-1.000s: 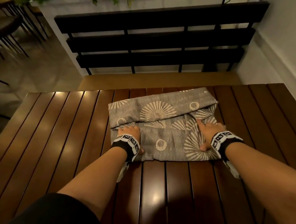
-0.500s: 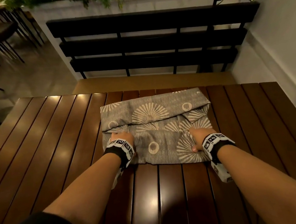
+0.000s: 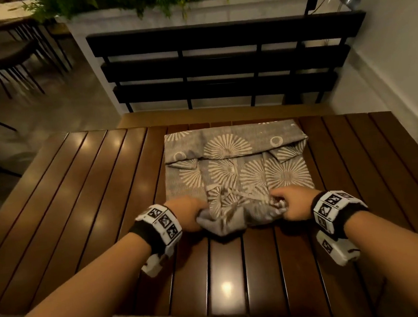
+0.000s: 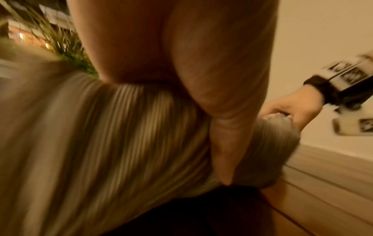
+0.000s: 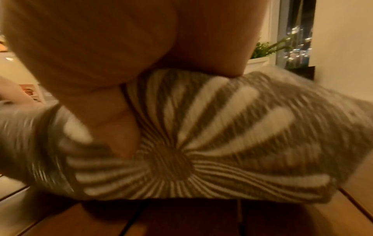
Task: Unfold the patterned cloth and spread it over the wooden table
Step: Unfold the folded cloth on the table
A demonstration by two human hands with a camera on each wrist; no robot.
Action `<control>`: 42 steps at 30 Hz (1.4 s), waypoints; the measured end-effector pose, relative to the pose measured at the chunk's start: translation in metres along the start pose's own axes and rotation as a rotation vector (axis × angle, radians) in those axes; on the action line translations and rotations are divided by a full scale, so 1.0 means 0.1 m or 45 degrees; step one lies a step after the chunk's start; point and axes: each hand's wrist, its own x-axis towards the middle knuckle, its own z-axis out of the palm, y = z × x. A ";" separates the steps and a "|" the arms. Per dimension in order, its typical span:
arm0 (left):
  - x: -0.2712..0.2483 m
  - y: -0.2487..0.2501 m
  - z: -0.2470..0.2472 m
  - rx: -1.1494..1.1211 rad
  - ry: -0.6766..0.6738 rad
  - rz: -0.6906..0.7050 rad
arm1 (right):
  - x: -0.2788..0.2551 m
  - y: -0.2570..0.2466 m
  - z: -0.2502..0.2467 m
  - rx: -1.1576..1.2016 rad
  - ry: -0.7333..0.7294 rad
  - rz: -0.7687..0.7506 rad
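I've got my left hand [image 3: 186, 213] and right hand [image 3: 291, 205] both clenched on the bunched near edge of the grey patterned cloth [image 3: 234, 161], lifting it while the rest lies folded on the slatted wooden table [image 3: 78, 198].

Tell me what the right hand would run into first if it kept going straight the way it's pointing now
The right hand, gripping the patterned cloth's near edge, points away from the person. Straight on it would likely meet the cloth's folded stack first, then bare wooden table. Depth is uncertain.
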 end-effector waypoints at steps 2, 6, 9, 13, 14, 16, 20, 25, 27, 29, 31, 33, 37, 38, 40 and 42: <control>-0.09 0.11 0.18 0.086 -0.087 0.062 | -0.13 -0.12 0.13 -0.048 -0.102 0.032; -0.14 0.18 0.51 0.126 -0.145 0.033 | -0.32 -0.21 0.46 -0.256 -0.230 0.073; -0.20 0.15 0.65 0.023 -0.075 0.080 | -0.43 -0.28 0.61 -0.372 -0.198 0.023; -0.29 0.09 0.76 -0.175 -0.042 0.161 | -0.45 -0.35 0.68 -0.140 -0.204 0.007; -0.31 0.07 0.73 -0.262 -0.064 0.095 | -0.43 -0.34 0.69 0.009 -0.172 0.017; -0.29 0.03 0.64 -0.422 0.065 -0.049 | -0.34 -0.29 0.69 0.145 0.036 0.028; -0.17 -0.01 0.60 -0.280 0.352 -0.269 | -0.07 -0.13 0.67 -0.093 0.264 0.082; -0.15 -0.12 0.93 -0.116 -0.105 -0.414 | 0.03 -0.09 0.81 -0.223 -0.157 0.320; -0.18 -0.20 0.97 -0.123 -0.107 -0.428 | 0.01 -0.08 0.85 -0.237 -0.170 0.358; -0.19 -0.28 0.91 -0.138 -0.110 -0.412 | 0.01 -0.04 0.86 -0.221 -0.161 0.369; -0.21 -0.33 0.83 -0.128 -0.131 -0.403 | 0.01 -0.02 0.84 -0.213 -0.168 0.392; -0.24 -0.29 0.78 -0.094 -0.124 -0.412 | -0.01 -0.08 0.83 -0.215 -0.182 0.421; -0.19 0.05 0.77 -0.160 0.071 -0.303 | 0.02 -0.41 0.81 -0.287 -0.038 0.214; -0.15 0.16 0.78 -0.202 0.094 -0.281 | 0.06 -0.52 0.82 -0.279 0.006 0.126; -0.06 0.35 0.83 -0.221 0.028 -0.309 | 0.16 -0.74 0.88 -0.283 0.049 -0.021; -0.02 0.43 0.92 -0.134 -0.114 -0.369 | 0.26 -0.88 1.00 -0.349 -0.016 -0.103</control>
